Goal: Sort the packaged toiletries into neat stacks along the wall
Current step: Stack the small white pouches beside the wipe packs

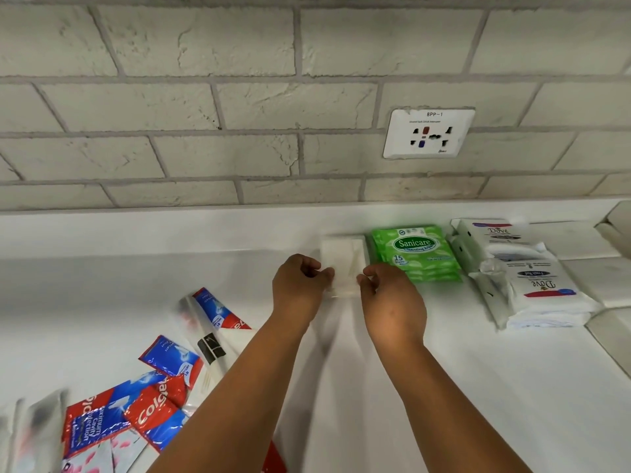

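By wall: 2 hands [345, 295] pinching white pack [345, 268].

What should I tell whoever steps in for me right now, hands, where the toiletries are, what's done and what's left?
Left hand and right hand: each pinches a near corner of the white packet, which sits by the wall just left of the green stack.
Done: Sanicare wipes stacked by the wall; Dove packs stacked in two piles to their right.
Left: settle the white packet in line, then sort the Colgate sachets and clear-wrapped toothbrushes, which lie loose and overlapping at the near left of the counter. Blurred items at the far left edge cannot be identified.
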A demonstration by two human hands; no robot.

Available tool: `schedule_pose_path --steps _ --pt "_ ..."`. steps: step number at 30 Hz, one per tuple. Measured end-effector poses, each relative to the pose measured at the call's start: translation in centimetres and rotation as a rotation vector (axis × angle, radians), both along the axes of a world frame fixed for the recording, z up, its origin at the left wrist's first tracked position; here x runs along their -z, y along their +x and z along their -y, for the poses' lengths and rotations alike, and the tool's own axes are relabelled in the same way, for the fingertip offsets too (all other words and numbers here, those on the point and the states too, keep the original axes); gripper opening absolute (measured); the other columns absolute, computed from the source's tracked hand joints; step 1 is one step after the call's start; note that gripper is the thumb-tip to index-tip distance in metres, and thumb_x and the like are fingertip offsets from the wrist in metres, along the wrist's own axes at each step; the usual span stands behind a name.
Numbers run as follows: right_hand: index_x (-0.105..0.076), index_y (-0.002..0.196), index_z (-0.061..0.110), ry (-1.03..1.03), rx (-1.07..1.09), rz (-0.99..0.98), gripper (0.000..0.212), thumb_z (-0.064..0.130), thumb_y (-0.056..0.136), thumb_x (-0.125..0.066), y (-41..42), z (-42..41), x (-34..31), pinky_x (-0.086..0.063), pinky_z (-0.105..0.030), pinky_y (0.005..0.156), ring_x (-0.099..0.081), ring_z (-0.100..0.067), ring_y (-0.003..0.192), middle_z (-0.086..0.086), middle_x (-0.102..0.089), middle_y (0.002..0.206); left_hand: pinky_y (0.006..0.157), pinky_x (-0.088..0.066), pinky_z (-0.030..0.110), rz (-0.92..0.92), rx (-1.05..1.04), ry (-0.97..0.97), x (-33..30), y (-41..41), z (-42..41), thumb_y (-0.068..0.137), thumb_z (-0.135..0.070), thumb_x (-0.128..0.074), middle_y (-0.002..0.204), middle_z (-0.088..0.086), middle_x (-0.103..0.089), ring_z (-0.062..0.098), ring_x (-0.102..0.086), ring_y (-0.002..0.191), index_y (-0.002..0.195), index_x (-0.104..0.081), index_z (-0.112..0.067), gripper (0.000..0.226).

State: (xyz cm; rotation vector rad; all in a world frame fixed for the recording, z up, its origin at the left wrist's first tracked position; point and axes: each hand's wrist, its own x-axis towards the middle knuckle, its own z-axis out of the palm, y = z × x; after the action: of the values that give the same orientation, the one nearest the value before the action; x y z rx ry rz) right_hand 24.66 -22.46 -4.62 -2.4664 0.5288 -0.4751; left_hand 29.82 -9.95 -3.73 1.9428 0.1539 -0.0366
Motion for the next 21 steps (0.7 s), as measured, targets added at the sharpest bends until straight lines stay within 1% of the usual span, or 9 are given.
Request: schedule_pose_path --steps 5,8,11,14,16,19,21 --pt "-0.062 0.112 0.024 -0.103 0.027 -0.042 0.025 0.038 0.095 -0.049 -0.7 -0.1 -0.7 -0.038 -0.027 0.056 -0.063 -0.027 0.081 -0.001 -0.053 0.118 0.065 -0.044 0.021 0.009 0.006 0.020 -0.4 -0.2 -0.5 0.087 -0.032 -0.065 0.084 -0.004 -0.062 0.011 -0.057 0.076 0.094 -0.061 -0.014 0.019" --pt "-0.062 0.113 0.025 -0.121 0.032 -0.033 0.026 0.039 0.095 -0.050 -1.3 -0.6 -1.3 -0.036 -0.025 0.054 -0.062 -0.026 0.078 -0.001 -0.053 0.118 0.063 -0.042 0.021 -0.002 -0.011 0.024 -1.1 -0.6 -1.3 0.090 -0.032 -0.060 0.084 -0.003 -0.062 0.012 -0.057 0.076 0.092 -0.060 -0.015 0.017" --pt "-0.062 0.110 0.027 -0.065 0.021 -0.004 0.023 0.039 0.093 -0.053 -2.2 -1.3 -2.1 -0.036 -0.025 0.053 -0.060 -0.023 0.075 0.000 -0.054 0.111 0.062 -0.041 0.022 -0.001 -0.026 0.010 -1.7 -1.5 -2.9 0.090 -0.035 -0.059 0.085 -0.003 -0.062 0.012 -0.057 0.075 0.091 -0.060 -0.016 0.019" --pt "-0.062 0.105 0.028 0.009 -0.009 0.024 0.019 0.039 0.091 -0.056 -3.3 -2.4 -2.8 -0.041 -0.026 0.056 -0.058 -0.018 0.074 0.002 -0.055 0.104 0.063 -0.044 0.024 0.010 -0.055 -0.007 -2.3 -2.9 -5.2 0.090 -0.035 -0.059 0.082 -0.002 -0.063 0.015 -0.059 0.075 0.087 -0.060 -0.017 0.019" --pt "-0.063 0.103 0.028 0.052 -0.058 0.039 0.017 0.039 0.091 -0.057 -4.2 -3.5 -3.0 -0.039 -0.025 0.058 -0.053 -0.013 0.073 0.004 -0.055 0.100 0.066 -0.046 0.028 0.015 -0.083 -0.015 -2.7 -4.0 -7.3 0.090 -0.034 -0.059 0.080 -0.001 -0.063 0.017 -0.059 0.075 0.086 -0.060 -0.016 0.019" --pt "-0.064 0.101 0.027 0.094 -0.137 0.044 0.016 0.037 0.090 -0.059 -5.4 -5.2 -2.9 -0.038 -0.024 0.060 -0.051 -0.008 0.074 0.005 -0.056 0.097 0.064 -0.048 0.031 0.008 -0.114 0.033 -2.9 -5.6 -10.5 0.091 -0.031 -0.058 0.077 -0.001 -0.062 0.018 -0.059 0.067 0.086 -0.061 -0.015 0.016" --pt "-0.065 0.099 0.027 0.118 -0.185 -0.003 0.015 0.037 0.090 -0.059 -6.3 -6.3 -2.6 -0.039 -0.024 0.062 -0.052 -0.007 0.076 0.006 -0.057 0.097 0.061 -0.047 0.030 -0.002 -0.128 0.088 -2.6 -6.6 -12.6 0.091 -0.027 -0.059 0.076 0.001 -0.063 0.021 -0.058 0.066 0.086 -0.062 -0.013 0.016"
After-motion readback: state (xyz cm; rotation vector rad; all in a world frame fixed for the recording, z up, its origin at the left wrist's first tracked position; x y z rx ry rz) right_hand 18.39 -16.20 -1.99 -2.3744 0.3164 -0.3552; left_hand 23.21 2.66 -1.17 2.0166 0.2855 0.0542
